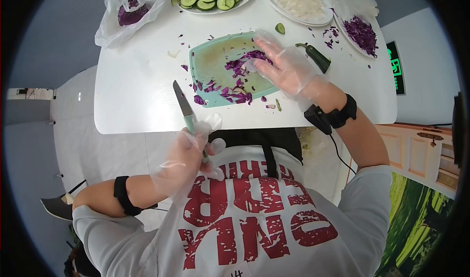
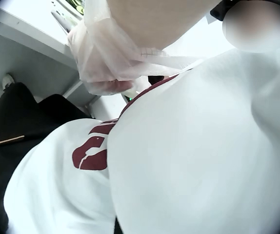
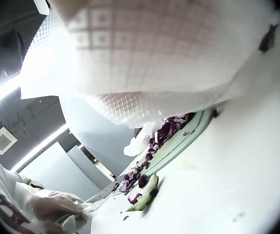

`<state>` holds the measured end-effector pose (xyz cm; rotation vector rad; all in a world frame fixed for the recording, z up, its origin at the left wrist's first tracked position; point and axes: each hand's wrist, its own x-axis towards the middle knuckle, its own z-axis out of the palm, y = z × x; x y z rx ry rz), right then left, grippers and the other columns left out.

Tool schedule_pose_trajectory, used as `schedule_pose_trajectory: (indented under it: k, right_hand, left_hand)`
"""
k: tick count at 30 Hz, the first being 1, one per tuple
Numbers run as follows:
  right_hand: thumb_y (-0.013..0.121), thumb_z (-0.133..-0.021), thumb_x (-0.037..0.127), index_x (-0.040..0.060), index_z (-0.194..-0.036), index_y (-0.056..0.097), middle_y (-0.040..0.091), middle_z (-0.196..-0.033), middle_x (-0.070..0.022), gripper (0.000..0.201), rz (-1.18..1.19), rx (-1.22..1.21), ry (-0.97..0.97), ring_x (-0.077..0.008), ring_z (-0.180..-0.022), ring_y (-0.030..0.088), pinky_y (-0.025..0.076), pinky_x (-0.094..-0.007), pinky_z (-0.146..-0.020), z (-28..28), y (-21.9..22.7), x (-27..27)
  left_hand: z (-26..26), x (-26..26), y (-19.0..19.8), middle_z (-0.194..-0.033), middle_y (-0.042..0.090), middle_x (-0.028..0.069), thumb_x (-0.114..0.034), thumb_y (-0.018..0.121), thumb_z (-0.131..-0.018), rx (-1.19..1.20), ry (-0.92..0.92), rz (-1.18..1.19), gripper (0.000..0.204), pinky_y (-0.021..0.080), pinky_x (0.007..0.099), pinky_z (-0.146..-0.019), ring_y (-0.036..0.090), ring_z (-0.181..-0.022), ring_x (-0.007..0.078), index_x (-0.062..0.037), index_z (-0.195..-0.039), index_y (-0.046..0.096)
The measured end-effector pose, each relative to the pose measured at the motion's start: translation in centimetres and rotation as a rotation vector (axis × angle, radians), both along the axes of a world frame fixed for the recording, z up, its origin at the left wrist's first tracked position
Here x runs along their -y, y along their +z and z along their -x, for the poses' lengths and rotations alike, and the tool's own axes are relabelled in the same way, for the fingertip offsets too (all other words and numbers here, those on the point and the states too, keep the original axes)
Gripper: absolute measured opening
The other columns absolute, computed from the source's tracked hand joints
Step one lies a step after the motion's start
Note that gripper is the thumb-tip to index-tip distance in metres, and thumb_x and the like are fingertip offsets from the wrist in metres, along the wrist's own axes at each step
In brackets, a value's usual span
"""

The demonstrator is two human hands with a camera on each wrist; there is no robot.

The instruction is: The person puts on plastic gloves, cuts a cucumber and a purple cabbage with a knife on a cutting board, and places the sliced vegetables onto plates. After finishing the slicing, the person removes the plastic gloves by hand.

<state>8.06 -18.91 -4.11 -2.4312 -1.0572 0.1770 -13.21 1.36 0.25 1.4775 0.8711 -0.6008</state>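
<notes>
In the head view my left hand (image 1: 188, 152), in a clear plastic glove, grips a knife (image 1: 182, 100) by its pale green handle. Its blade points away from me, over the table's near edge left of the board. The left wrist view shows the same gloved hand (image 2: 98, 63) beside my shirt. My gloved right hand (image 1: 289, 69) reaches over the right side of the green cutting board (image 1: 208, 64), fingers extended and spread at a pile of chopped purple cabbage (image 1: 240, 64). More cabbage pieces (image 3: 154, 146) line the board in the right wrist view, where the glove covers much of the picture.
A green pepper (image 1: 316, 57) and a cucumber end (image 1: 280, 28) lie right of the board. Behind stand a plate of cucumber slices (image 1: 208, 0), a plate of pale slices (image 1: 298, 2), a plate of shredded cabbage (image 1: 361, 34) and a plastic bag (image 1: 110, 24) with cabbage inside.
</notes>
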Motion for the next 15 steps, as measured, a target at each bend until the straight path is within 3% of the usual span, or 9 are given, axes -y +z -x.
schedule_pose_trajectory:
  k: [2,3,5,8,10,14,15]
  right_hand:
    - [0.05,-0.095,0.046,-0.0022,-0.138,0.046,0.054,-0.134,-0.0214,0.065,0.019,-0.007,-0.003,-0.0404,-0.108,0.06,0.047,-0.0413,-0.095,0.1,0.1,-0.2]
    - [0.05,-0.095,0.047,-0.0022,-0.137,0.046,0.054,-0.134,-0.0219,0.065,0.006,-0.003,-0.005,-0.0404,-0.108,0.059,0.047,-0.0415,-0.095,0.1,0.1,-0.2]
    - [0.05,-0.095,0.047,-0.0023,-0.137,0.047,0.054,-0.134,-0.0224,0.065,-0.006,0.002,-0.01,-0.0404,-0.109,0.059,0.046,-0.0416,-0.096,0.1,-0.2,-0.1]
    - [0.05,-0.095,0.047,-0.0023,-0.138,0.046,0.053,-0.134,-0.023,0.066,-0.013,0.048,-0.005,-0.0405,-0.111,0.058,0.045,-0.0417,-0.097,0.0,-0.3,0.0]
    - [0.054,-0.098,0.033,-0.0034,-0.142,0.04,0.043,-0.146,-0.0245,0.059,0.063,-0.183,-0.026,-0.0354,-0.136,0.042,0.033,-0.0341,-0.112,0.6,1.4,-0.2]
    - [0.053,-0.098,0.028,-0.002,-0.142,0.042,0.046,-0.143,-0.0244,0.054,0.007,-0.114,0.009,-0.0353,-0.133,0.045,0.035,-0.0342,-0.111,0.5,-0.1,0.0]
    - [0.051,-0.098,0.025,-0.0004,-0.142,0.043,0.047,-0.143,-0.0226,0.051,-0.08,-0.026,0.134,-0.0353,-0.132,0.047,0.037,-0.0355,-0.109,0.4,-0.5,0.0]
  left_hand:
    - [0.4,0.1,-1.1,-0.086,0.058,0.0109,-0.041,0.049,-0.1,0.171,0.048,0.226,0.044,0.053,0.0317,-0.05,0.057,-0.053,0.0178,0.0008,-0.115,0.044]
    - [0.0,0.3,-1.0,-0.086,0.058,0.0109,-0.041,0.049,-0.1,0.173,0.049,0.227,0.044,0.053,0.0317,-0.05,0.057,-0.053,0.0178,0.0008,-0.115,0.044]
    - [-1.7,1.0,-0.6,-0.089,0.058,0.0129,-0.034,0.048,-0.102,0.021,-0.14,0.09,0.039,0.054,0.0335,-0.052,0.058,-0.056,0.0189,0.0021,-0.113,0.041]
    - [-2.7,2.4,0.3,-0.084,0.061,0.0114,-0.024,0.041,-0.102,0.02,-0.062,0.105,0.033,0.057,0.0312,-0.051,0.06,-0.054,0.0174,0.0071,-0.112,0.045]
    - [-3.2,3.4,1.0,-0.085,0.06,0.0125,-0.027,0.045,-0.102,0.002,-0.048,0.112,0.033,0.056,0.0327,-0.053,0.059,-0.055,0.0186,0.0051,-0.11,0.041]
    - [-3.4,3.2,-0.2,-0.082,0.059,0.0134,-0.03,0.05,-0.101,0.052,-0.051,0.148,0.034,0.055,0.0339,-0.052,0.058,-0.054,0.0205,0.0017,-0.106,0.039]
    - [-3.4,3.0,-0.6,-0.082,0.059,0.0134,-0.03,0.05,-0.101,0.053,-0.051,0.147,0.034,0.055,0.0339,-0.052,0.058,-0.054,0.0205,0.0017,-0.106,0.039]
